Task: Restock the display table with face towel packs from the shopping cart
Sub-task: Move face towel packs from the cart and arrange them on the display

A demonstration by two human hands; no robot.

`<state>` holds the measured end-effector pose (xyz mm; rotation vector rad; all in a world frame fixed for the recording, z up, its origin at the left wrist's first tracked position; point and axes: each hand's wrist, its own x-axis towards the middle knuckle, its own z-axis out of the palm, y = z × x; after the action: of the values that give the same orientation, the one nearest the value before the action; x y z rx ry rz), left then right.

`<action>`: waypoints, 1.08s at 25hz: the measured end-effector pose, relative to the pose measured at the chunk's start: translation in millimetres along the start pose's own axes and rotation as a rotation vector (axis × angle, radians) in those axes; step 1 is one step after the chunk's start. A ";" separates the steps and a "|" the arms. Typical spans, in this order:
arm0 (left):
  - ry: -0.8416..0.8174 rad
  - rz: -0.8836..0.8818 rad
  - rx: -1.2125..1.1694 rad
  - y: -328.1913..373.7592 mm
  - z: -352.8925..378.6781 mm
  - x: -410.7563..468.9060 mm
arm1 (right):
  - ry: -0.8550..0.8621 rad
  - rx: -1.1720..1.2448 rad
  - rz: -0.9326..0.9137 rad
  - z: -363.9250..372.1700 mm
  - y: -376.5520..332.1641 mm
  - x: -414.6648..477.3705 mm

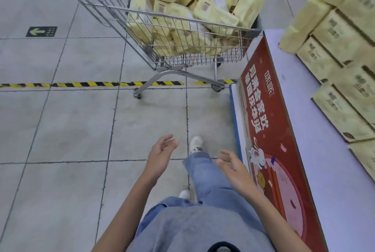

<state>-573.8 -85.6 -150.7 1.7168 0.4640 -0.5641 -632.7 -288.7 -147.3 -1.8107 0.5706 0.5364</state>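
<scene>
Left hand [162, 153], right hand [233, 166]: grips wide, empty; shopping cart [172, 71] over striped tape [81, 84] beside display table [304, 130].

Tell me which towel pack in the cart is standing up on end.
The tall pack in the corner of the shopping cart nearest the display table. It stands upright, rising above the rim; the others lie tumbled flat or tilted.

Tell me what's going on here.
A person stands beside the display table, with left hand and right hand both open and holding nothing, held out toward the shopping cart ahead. The cart is heaped with yellow face towel packs. On the table to the right sit stacked packs of the same kind.
</scene>
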 end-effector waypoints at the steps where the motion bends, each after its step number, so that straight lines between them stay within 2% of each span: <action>1: 0.003 -0.011 0.003 11.8 1.0 18.0 | -0.001 0.010 0.002 -5.4 -13.0 20.4; 10: 0.133 -0.079 -0.148 111.4 -24.5 134.4 | -0.055 -0.023 -0.099 -43.7 -179.5 186.8; 15: 0.169 0.014 -0.192 171.6 -40.8 214.3 | -0.030 -0.008 -0.157 -38.0 -245.1 259.5; 20: 0.107 0.227 -0.161 269.3 -70.4 313.5 | 0.078 0.009 -0.250 -46.0 -328.9 344.8; 23: 0.147 0.308 -0.090 318.2 -90.5 362.0 | 0.102 0.018 -0.286 -46.4 -373.7 384.1; 27: 0.310 0.248 0.049 345.5 -115.5 430.9 | 0.101 0.022 -0.331 -32.2 -435.3 445.9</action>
<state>-12.1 -42.9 -117.4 1.8839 0.4481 -0.1316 -12.2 -252.8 -91.5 -1.8705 0.3317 0.2138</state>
